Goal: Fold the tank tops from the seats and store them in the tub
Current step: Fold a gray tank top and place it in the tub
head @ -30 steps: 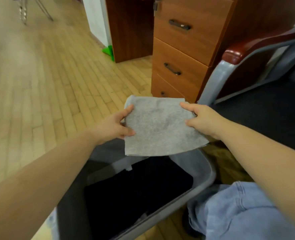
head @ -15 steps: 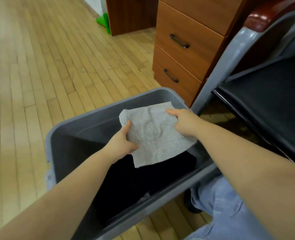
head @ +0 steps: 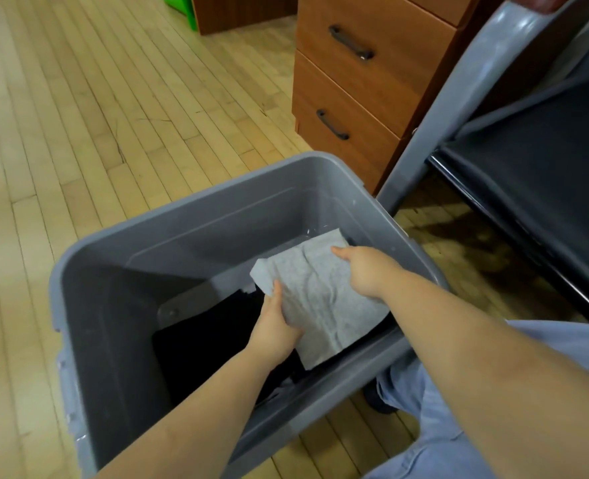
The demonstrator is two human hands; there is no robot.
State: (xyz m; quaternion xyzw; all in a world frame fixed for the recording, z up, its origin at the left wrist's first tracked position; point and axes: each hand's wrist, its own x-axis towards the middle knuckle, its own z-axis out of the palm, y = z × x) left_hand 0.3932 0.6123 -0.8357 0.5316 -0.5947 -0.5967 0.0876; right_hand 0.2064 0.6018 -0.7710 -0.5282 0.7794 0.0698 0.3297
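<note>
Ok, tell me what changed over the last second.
Both hands carried the folded grey tank top down from above the rim into the grey tub, over the dark clothes. The left hand and right hand still grip its edges; nothing released.

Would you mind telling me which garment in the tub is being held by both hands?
The grey folded top: left hand and right hand grip it, while the black garment lies untouched beneath.

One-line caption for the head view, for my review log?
Both hands, left hand and right hand, lower a folded grey tank top into the grey tub onto dark clothing.
</note>
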